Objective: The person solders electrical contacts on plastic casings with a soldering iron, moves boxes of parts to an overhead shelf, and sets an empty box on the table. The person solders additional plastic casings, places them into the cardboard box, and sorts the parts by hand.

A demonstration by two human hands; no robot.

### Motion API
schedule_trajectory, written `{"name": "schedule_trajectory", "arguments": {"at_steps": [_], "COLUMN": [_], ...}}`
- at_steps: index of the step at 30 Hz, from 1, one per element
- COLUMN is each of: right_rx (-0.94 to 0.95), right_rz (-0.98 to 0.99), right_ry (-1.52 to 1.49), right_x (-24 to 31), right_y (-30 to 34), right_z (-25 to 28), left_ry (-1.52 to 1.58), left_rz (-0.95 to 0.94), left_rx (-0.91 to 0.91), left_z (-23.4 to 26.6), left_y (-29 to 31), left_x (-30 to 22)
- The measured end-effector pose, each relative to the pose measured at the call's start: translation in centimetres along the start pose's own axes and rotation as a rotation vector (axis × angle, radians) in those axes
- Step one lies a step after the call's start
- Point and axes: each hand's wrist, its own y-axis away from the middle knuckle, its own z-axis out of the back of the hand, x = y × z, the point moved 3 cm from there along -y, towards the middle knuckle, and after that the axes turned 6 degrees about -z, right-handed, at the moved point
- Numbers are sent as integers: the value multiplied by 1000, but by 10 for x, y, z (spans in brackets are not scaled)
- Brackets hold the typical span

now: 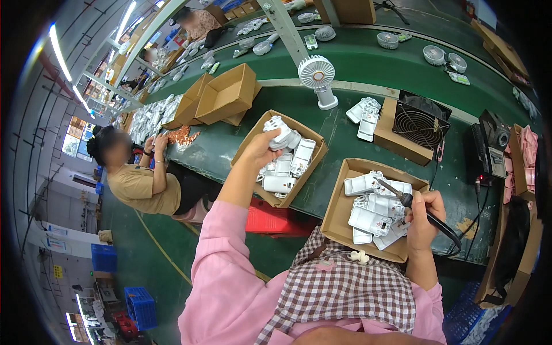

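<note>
The soldering iron [407, 199] is in the right hand [424, 215]; its fingers are closed around the black handle. From these fingers, the metal tip points to about 10 o'clock, above the white plastic cases [369, 221] in the right box [339, 201]. Whether the tip touches any case, I cannot tell. The right hand is the nearer one to these cases.

The left hand [263, 149] is at 10 o'clock from the tip, over the left box [307, 129]. Its fingers are pinching a small pile of white parts [283, 136], which lies at about 1 o'clock from them. Just beside it, at 4 o'clock, one loose case [303, 157] has its long axis from 1 to 7 o'clock.

The cases are flat, oblong, with rounded corners; one in the right box shows a small dark opening near its end. Both boxes are brown cardboard, on the green table [339, 138].
</note>
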Motion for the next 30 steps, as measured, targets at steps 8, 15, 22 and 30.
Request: {"name": "schedule_trajectory", "arguments": {"at_steps": [8,15,22,30], "right_rx": [-10,-16,-23,-100], "right_rz": [2,-7,37,146], "right_ry": [0,1,-21,-214], "right_x": [0,-3,1,-6], "right_y": [-3,-1,0,-3], "right_z": [1,2,3,8], "left_ry": [-540,-398,424,895], "left_rz": [90,-136,-79,-139], "left_rx": [-81,-105,43,688], "left_z": [-17,-12,-12,-106], "left_y": [-23,-24,19,110], "left_x": [-8,3,-17,-7]}}
